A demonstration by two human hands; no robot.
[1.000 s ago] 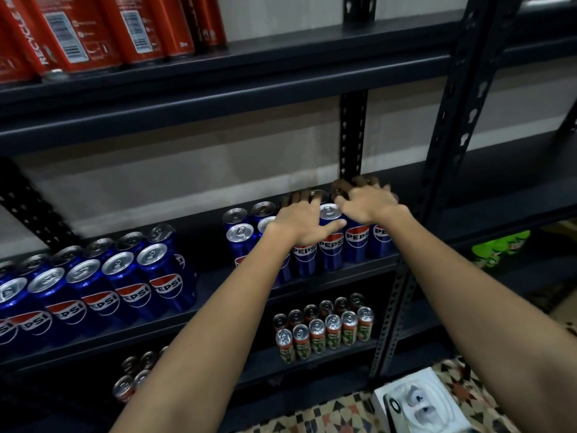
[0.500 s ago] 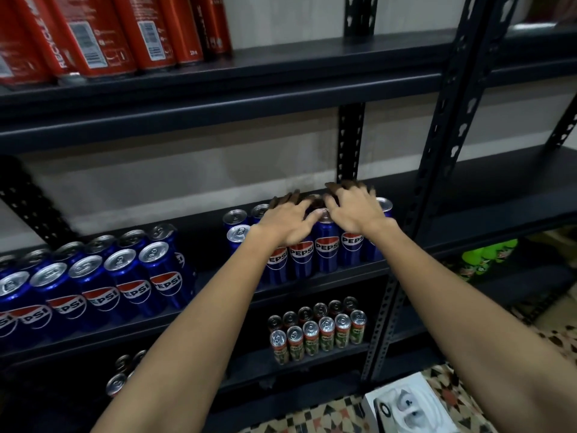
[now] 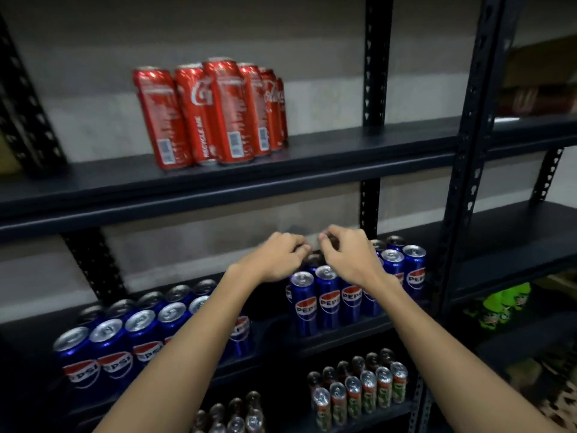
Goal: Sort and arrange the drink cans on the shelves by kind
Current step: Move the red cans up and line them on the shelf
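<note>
Blue Pepsi cans stand on the middle shelf [image 3: 505,245] in two groups: a right group [image 3: 327,304] and a left group [image 3: 140,339]. My left hand [image 3: 274,257] and my right hand [image 3: 346,254] hover side by side over the back of the right group. Both have their fingers curled above the rear can tops. Whether either hand holds a can is hidden. Tall red Coca-Cola cans [image 3: 218,114] stand together on the upper shelf [image 3: 343,151].
On the lower shelf are small green-and-red cans [image 3: 359,392] and dark cans [image 3: 231,414]. A black perforated post [image 3: 468,151] splits the rack; the bay to its right holds green packets [image 3: 505,301]. A gap lies between the two Pepsi groups.
My view has tilted up, so the whole Coca-Cola group now shows. My hands, which lay flat over the can tops, have lifted slightly and their fingers have curled in.
</note>
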